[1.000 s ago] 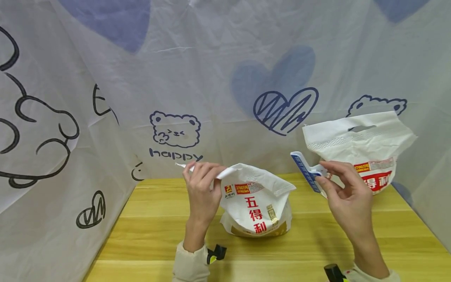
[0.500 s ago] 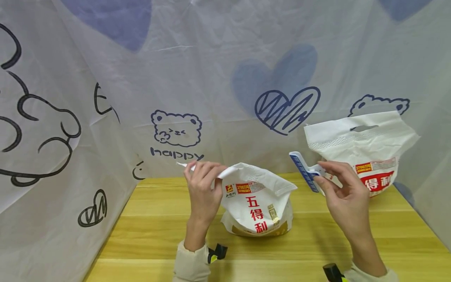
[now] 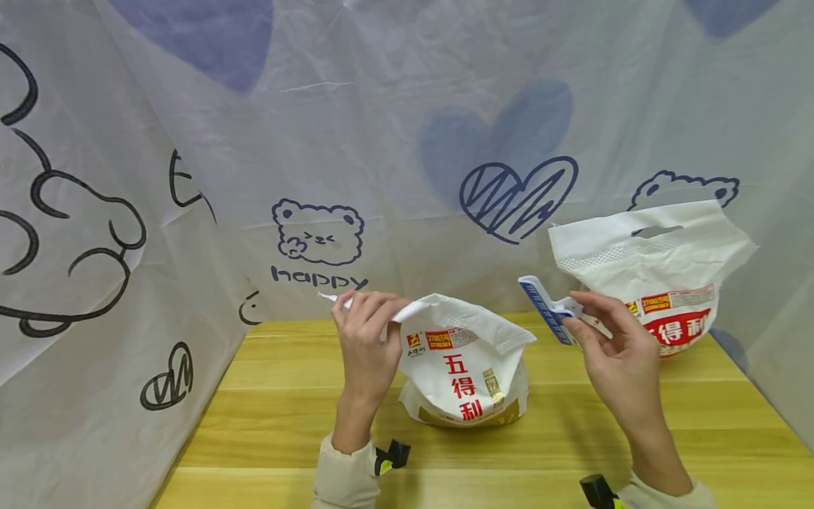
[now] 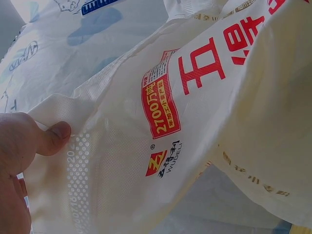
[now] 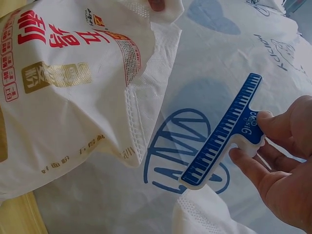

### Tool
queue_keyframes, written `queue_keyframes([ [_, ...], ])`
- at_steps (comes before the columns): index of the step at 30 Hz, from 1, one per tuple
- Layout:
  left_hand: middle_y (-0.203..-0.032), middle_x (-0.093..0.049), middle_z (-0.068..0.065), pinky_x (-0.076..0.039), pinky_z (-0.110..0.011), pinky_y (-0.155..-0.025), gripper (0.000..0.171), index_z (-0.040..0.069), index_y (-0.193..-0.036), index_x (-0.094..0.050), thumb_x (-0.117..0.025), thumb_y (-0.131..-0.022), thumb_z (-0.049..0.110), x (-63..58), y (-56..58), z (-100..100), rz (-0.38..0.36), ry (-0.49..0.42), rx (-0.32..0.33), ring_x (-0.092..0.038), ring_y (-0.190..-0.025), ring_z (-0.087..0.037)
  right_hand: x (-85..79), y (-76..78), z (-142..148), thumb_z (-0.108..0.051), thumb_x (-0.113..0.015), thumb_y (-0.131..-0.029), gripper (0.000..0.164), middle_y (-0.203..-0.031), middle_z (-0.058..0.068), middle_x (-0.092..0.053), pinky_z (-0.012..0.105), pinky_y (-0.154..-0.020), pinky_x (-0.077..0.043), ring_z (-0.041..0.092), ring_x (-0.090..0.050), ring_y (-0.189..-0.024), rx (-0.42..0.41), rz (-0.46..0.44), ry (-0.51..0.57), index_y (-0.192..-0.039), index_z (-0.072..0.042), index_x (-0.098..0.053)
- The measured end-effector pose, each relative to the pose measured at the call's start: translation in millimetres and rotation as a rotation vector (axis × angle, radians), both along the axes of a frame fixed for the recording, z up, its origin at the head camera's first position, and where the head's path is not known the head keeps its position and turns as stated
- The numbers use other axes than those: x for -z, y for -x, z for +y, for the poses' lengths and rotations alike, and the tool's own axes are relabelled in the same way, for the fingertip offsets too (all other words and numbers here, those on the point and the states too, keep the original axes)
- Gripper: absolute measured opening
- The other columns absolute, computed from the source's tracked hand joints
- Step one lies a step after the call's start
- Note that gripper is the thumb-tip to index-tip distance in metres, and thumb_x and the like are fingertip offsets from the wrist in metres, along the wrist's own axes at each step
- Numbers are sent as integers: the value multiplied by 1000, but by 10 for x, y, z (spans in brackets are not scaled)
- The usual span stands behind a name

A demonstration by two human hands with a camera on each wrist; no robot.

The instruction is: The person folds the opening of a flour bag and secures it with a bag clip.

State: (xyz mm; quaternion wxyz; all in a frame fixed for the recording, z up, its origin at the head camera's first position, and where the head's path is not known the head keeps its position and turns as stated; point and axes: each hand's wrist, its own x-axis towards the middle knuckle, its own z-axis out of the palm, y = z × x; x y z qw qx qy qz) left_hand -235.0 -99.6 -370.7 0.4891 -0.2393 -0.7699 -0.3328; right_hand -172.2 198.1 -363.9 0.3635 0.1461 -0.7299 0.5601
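Observation:
A white flour bag [image 3: 464, 375] with red lettering stands on the table, its top edge folded over. My left hand [image 3: 369, 339] grips the bag's top left corner; in the left wrist view the thumb [image 4: 58, 136] presses on the white fabric. To the right of the bag, my right hand [image 3: 620, 360] pinches a blue and white bag clip [image 3: 547, 311] by its handles, in the air and apart from the bag. The right wrist view shows the clip [image 5: 224, 131] with a piano-key pattern along its long bar.
A second white flour bag [image 3: 655, 261], with a handle slot in its top, stands behind my right hand. The wooden table [image 3: 267, 410] meets a white printed cloth [image 3: 394, 141] at the back and sides.
My right hand has moved slightly left with the clip, closer to the front bag. The left hand still holds the bag's corner in the same place.

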Motion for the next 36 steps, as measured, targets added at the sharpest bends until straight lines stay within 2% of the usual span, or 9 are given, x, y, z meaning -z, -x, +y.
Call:
queue_keyframes([
  [7,-94,-75,-5,-32,-59,-107,22,8,-92,-78,-77,-80,-10,-10,0,-4,0,5,1,-62,-93,-24,6,9,-28,23,-67,-84,42,-121,10,-69,21,-89,-55,13,-67,-106,-2,-9,9,-124,8,-66],
  [14,-93,-75,-5,-31,-57,-108,24,9,-91,-78,-78,-78,-11,-24,6,-3,8,8,-1,-62,-93,-24,8,22,-43,26,-65,-83,46,-122,6,-68,19,-84,-56,15,-65,-109,-6,46,-14,-126,9,-66],
  [20,-94,-75,-5,-31,-54,-109,24,9,-91,-78,-78,-77,-11,-17,-6,6,4,3,0,-62,-93,-24,-1,14,-28,27,-65,-83,45,-119,19,-65,21,-87,-56,16,-65,-110,-23,50,-24,-125,9,-66],
  [23,-94,-75,-5,-31,-56,-109,24,9,-91,-78,-78,-78,-11,-17,-9,11,4,7,3,-62,-93,-24,-4,16,-11,28,-64,-83,45,-119,21,-64,23,-87,-56,18,-65,-109,-36,36,-17,-124,10,-66],
  [29,-94,-75,-5,-31,-57,-109,24,9,-92,-78,-77,-78,-11,-19,-3,12,-2,6,2,-62,-93,-24,-8,30,9,26,-64,-84,42,-118,17,-65,23,-86,-57,18,-66,-105,-41,13,-31,-123,11,-65],
  [36,-94,-75,-4,-30,-54,-110,25,9,-92,-78,-76,-78,-12,-10,-12,2,-8,9,-5,-63,-93,-24,-22,40,-29,23,-68,-84,41,-115,13,-67,18,-87,-55,11,-67,-102,-28,-19,-36,-122,5,-68],
])
